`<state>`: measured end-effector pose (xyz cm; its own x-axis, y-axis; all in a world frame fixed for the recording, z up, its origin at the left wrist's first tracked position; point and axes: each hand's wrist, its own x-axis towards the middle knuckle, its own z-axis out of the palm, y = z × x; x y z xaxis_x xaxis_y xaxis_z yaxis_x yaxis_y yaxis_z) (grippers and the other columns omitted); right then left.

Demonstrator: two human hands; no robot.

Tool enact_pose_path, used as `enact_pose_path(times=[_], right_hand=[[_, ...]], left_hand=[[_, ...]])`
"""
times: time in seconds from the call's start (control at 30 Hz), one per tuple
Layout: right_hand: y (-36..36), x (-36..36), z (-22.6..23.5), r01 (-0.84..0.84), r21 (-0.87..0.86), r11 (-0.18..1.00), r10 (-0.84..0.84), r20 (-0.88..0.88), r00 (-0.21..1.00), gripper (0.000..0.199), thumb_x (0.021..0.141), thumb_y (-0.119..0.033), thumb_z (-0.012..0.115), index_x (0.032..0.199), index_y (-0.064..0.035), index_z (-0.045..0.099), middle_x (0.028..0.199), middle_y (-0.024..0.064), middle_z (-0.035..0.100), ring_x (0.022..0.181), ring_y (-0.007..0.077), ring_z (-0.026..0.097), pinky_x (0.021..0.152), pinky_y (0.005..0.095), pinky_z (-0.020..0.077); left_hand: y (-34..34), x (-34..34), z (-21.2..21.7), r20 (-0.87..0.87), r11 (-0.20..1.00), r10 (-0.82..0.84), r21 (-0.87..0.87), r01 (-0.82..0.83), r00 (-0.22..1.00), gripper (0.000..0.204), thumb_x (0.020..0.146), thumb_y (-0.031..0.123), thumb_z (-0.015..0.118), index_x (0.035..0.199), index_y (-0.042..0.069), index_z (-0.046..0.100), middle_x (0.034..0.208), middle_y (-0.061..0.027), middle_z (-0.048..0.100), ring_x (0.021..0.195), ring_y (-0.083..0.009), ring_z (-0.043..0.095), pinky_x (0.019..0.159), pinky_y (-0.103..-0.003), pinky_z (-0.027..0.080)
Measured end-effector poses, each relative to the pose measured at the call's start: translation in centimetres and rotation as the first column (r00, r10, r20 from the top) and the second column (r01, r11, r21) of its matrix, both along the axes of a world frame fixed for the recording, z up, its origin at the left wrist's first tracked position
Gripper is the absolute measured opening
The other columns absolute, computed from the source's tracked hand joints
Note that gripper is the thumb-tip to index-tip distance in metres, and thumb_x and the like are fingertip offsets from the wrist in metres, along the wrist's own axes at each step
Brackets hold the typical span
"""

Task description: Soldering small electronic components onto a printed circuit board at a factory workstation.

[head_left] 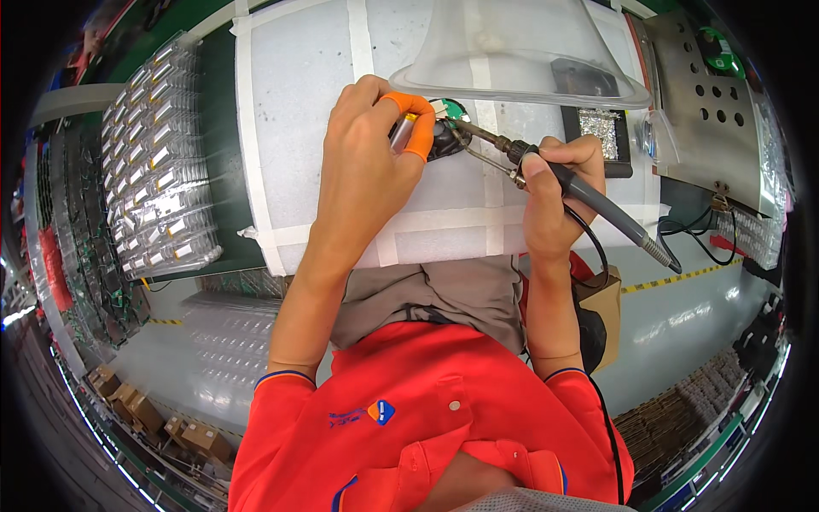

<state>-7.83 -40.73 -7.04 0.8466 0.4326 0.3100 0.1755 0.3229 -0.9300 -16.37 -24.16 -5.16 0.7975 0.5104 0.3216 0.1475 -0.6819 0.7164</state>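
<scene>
My left hand (367, 154), with orange finger cots on thumb and forefinger, is closed in a pinch over the work. Between those fingers shows a small silver pouch battery (403, 132) with a yellow end. Right beside it is a round green circuit board (457, 111) with a black part (445, 141) at its near side. My right hand (554, 196) grips a grey soldering iron (601, 200) like a pen. Its tip, with a thin metal guide tube alongside, reaches the board's edge; the exact contact point is too small to tell.
A clear plastic fume hood (520, 72) hangs over the far side of the white, taped work mat (299, 171). Behind my right hand sits a black box of silvery shavings (597, 136). Stacked clear trays (162, 162) stand left; a perforated metal case (708, 102) stands right, with black cables nearby.
</scene>
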Motion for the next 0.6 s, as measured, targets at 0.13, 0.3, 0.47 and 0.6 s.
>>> enact_pose_path(times=[0.13,0.3,0.47,0.6], right_hand=[[-0.01,0.03,0.00,-0.026,0.003,1.000,0.026,0.018,1.000,0.019,0.086,0.004,0.063,0.092,-0.0027,0.046,0.068,-0.0007,0.047,0.057,0.0026,0.038,0.051,0.0199,0.0305],[-0.07,0.02,-0.07,0.025,0.055,0.998,-0.026,0.027,0.999,0.019,0.086,0.003,0.063,0.092,-0.0023,0.046,0.070,0.0002,0.047,0.058,0.0030,0.039,0.051,0.0197,0.0314],[-0.12,0.07,-0.16,0.032,0.061,0.998,-0.033,0.023,0.999,0.019,0.086,0.003,0.063,0.092,-0.0023,0.046,0.070,0.0002,0.047,0.059,0.0031,0.040,0.051,0.0194,0.0322],[-0.12,0.01,-0.06,0.047,0.054,0.997,-0.047,0.009,0.999,0.020,0.086,0.003,0.063,0.092,-0.0026,0.045,0.070,0.0000,0.047,0.059,0.0031,0.040,0.052,0.0193,0.0322]], left_hand=[[-0.05,-0.04,-0.03,-0.008,1.000,0.004,-0.011,-0.004,1.000,0.010,0.074,-0.003,0.072,0.083,-0.002,0.067,0.083,-0.0100,0.056,0.077,-0.0268,0.053,0.070,-0.037,0.044],[0.06,-0.07,-0.05,0.004,0.999,-0.010,0.045,0.009,1.000,0.011,0.073,-0.003,0.071,0.083,-0.002,0.067,0.083,-0.0101,0.056,0.077,-0.0271,0.053,0.070,-0.037,0.044],[0.04,-0.08,-0.03,-0.016,1.000,-0.005,0.027,0.005,1.000,0.011,0.074,-0.003,0.071,0.084,-0.002,0.067,0.083,-0.0106,0.056,0.077,-0.0281,0.054,0.070,-0.038,0.044],[0.15,-0.07,0.13,-0.023,0.999,-0.029,0.027,0.029,0.999,0.010,0.075,-0.003,0.071,0.085,-0.003,0.068,0.082,-0.0117,0.055,0.076,-0.0292,0.054,0.069,-0.039,0.044]])
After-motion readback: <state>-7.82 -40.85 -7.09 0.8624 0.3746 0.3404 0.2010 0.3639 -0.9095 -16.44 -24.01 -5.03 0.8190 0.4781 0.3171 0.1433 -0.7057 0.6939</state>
